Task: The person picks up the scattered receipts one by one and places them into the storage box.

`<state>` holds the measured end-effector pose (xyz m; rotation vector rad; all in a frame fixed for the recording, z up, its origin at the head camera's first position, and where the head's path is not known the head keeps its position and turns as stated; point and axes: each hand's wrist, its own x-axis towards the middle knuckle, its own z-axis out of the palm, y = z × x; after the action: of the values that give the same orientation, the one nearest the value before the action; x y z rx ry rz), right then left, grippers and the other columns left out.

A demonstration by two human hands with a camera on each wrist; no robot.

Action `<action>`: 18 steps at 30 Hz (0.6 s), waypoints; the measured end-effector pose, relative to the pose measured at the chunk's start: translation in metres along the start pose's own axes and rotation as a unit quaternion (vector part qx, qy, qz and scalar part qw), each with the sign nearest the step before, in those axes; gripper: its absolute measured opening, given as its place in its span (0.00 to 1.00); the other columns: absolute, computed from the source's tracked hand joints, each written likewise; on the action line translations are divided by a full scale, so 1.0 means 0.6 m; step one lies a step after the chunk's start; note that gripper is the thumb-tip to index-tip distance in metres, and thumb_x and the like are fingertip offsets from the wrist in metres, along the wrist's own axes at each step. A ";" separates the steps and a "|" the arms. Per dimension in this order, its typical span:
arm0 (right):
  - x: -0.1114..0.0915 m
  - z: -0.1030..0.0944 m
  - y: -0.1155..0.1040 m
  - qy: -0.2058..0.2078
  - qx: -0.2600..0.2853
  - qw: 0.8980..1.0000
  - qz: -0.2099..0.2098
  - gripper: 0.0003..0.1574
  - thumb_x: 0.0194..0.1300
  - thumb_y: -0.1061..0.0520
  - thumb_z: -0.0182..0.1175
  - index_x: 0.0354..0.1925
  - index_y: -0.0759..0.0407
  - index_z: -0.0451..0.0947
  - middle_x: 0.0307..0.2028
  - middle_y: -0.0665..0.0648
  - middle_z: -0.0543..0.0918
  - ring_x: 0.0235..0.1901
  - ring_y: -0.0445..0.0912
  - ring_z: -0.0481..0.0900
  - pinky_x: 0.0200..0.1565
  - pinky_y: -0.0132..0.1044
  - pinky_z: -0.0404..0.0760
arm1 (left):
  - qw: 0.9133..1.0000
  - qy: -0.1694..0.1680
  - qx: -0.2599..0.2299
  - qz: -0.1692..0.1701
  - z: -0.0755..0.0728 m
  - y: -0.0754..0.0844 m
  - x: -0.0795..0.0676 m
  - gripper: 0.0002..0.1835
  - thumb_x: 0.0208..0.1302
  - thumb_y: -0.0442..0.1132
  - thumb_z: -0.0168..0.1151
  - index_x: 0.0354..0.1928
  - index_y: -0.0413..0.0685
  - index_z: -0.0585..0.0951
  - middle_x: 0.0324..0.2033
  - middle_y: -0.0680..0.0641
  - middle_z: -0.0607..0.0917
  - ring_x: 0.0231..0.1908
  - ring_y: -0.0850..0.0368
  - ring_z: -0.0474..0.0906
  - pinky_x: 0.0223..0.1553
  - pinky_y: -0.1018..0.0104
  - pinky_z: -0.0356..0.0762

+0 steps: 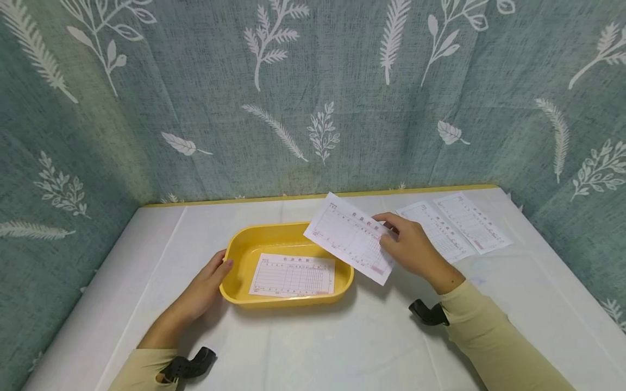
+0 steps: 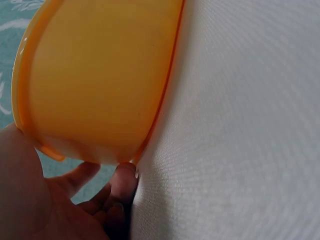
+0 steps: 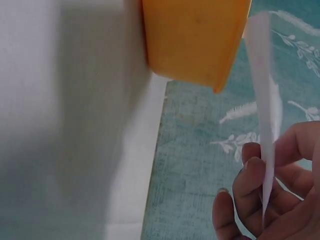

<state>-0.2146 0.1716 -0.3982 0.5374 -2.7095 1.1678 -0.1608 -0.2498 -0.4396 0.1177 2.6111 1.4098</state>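
My left hand (image 1: 202,289) holds the left end of a yellow plastic basin (image 1: 244,300), its thumb over the rim and its fingers outside. Seen from the left wrist, those fingers (image 2: 122,184) bend against the outer wall near the tabletop. One printed receipt slip (image 1: 293,274) lies flat inside the basin. Between thumb and fingers, my right hand (image 1: 414,247) pinches a second receipt slip (image 1: 349,233), tilted above the basin's right end. In the right wrist view this slip (image 3: 262,75) appears almost edge-on, raised off the table.
Two more receipt slips, a nearer one (image 1: 430,225) and a farther one (image 1: 471,222), lie side by side at the back right of the white-covered table (image 1: 313,347). A patterned green cloth (image 1: 313,136) hangs behind the table's yellow back edge and along both sides.
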 end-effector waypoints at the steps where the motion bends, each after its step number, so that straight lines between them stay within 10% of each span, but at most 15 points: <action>1: -0.001 0.002 -0.001 0.002 0.001 1.000 -0.007 0.25 0.61 0.68 0.54 0.56 0.60 0.80 0.35 0.59 0.84 0.27 0.45 0.71 0.29 0.32 0.68 | 1.000 0.000 0.000 -0.002 0.001 -0.001 0.000 0.30 0.80 0.53 0.37 0.75 0.45 0.58 0.71 0.36 0.66 0.69 0.41 0.62 0.70 0.42 0.57; 18: -0.011 0.026 -0.021 0.031 0.031 0.999 -0.031 0.16 0.61 0.63 0.67 0.49 0.56 0.84 0.38 0.56 0.87 0.41 0.48 0.83 0.52 0.51 0.81 | 1.000 -0.003 -0.003 -0.003 0.001 -0.003 0.000 0.30 0.80 0.54 0.37 0.75 0.44 0.58 0.71 0.36 0.66 0.68 0.41 0.63 0.70 0.40 0.58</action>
<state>-0.2037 0.1538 -0.4021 0.5791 -2.5936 1.2360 -0.1608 -0.2504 -0.4416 0.1123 2.6008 1.4119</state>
